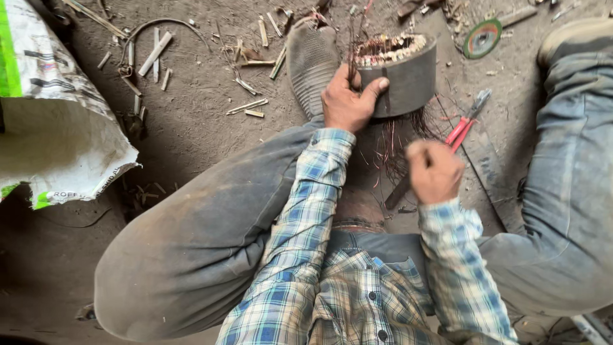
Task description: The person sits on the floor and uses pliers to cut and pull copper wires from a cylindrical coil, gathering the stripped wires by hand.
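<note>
A dark grey motor stator [403,71] with copper windings showing at its top stands on the dirt floor between my legs. My left hand [348,101] grips its near left edge, thumb on the outer wall. My right hand [434,171] is blurred and closed in a fist around a dark tool handle that points down and left; the tool's kind is unclear. Loose copper wires [391,144] hang from under the stator between my hands. Red-handled pliers [467,121] lie on the ground just right of the stator.
My shoe sole [311,61] rests left of the stator, my other shoe [575,35] at the top right. A white and green woven sack [57,121] lies at left. Wood slivers and strips [156,54] litter the dirt. A green cutting disc [482,38] lies behind.
</note>
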The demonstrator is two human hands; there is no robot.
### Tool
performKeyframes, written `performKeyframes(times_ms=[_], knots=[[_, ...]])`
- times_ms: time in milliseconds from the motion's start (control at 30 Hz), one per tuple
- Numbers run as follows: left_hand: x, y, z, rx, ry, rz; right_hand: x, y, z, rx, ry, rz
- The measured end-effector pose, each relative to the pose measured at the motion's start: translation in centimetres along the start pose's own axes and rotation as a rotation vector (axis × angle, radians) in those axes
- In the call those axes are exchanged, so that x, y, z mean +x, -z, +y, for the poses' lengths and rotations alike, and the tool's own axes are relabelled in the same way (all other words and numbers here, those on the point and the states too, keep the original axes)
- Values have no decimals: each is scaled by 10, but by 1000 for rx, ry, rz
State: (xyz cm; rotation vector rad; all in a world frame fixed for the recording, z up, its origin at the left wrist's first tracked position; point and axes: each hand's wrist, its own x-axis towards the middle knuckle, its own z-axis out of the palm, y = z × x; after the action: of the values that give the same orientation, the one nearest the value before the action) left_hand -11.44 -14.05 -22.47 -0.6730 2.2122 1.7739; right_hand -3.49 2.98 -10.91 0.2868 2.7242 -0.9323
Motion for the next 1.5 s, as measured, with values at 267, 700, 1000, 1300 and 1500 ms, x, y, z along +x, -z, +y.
performKeyframes(times_ms=[267, 700, 1000, 1300, 1500], knots=[[-2, -6, -5, 16, -39, 34, 34, -23, 18, -123, -239, -199], [-3, -16, -26, -16, -133, 72, 30, -37, 33, -133, -201, -154], [-2, -14, -19, 22, -100, 45, 32, -22, 33, -138, -322, -317], [0, -13, -18, 58, -101, 42, 17, -8, 49, -233, -245, -234], [-8, -14, -15, 121, -173, 136, 46, 26, 43, -360, -58, -336]])
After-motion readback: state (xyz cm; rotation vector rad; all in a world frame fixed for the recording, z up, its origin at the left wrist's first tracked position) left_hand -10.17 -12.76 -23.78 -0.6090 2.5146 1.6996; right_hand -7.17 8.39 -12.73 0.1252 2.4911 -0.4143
